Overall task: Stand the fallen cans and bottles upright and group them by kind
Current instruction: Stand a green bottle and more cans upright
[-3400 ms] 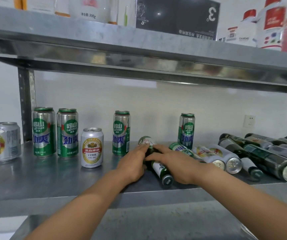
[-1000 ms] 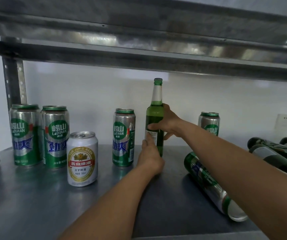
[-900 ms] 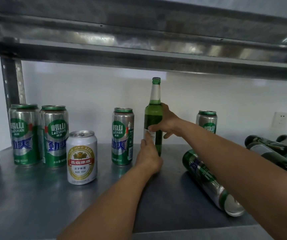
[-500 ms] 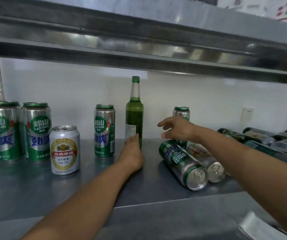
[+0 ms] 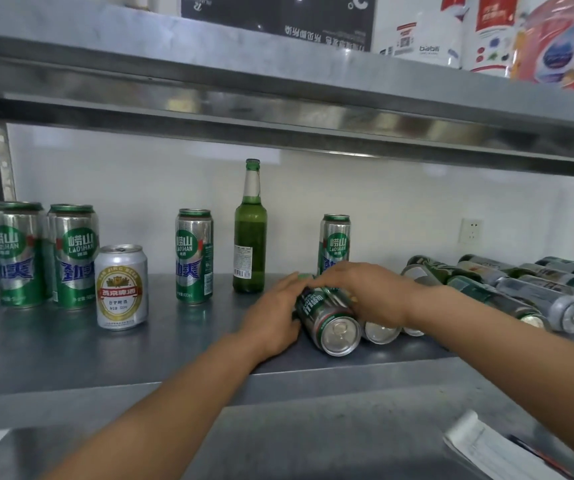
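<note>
The step in hand is righting 1 fallen can (image 5: 327, 317), a tall green one lying on its side near the front edge of the shelf (image 5: 71, 362), its pull-tab end facing the camera. The left hand (image 5: 273, 318) lies against the can's left flank with its fingers fairly straight, pressing rather than clasping. The right hand (image 5: 368, 292) drapes over the top of the can's far half with its fingers curved round it, so it seems to be grasping the can; how far the thumb wraps is hidden.

Just to the can's right, touching or nearly so, lie 2 more cans on their sides (image 5: 381, 331), and beyond them a row of fallen bottles (image 5: 538, 299) runs to the shelf's right end. Already upright are 1 green bottle (image 5: 250, 247), a tall green can (image 5: 194, 258) beside it, another tall green can (image 5: 336, 242) behind the hands, a pair of tall green cans (image 5: 19, 254) at far left and a short silver can (image 5: 121, 289) in front of that pair.

The task looks under half done. The next move probably calls for lifting the can clear of its neighbours, tipping it onto its base, and setting it with the tall green cans, without knocking the bottle close by.
</note>
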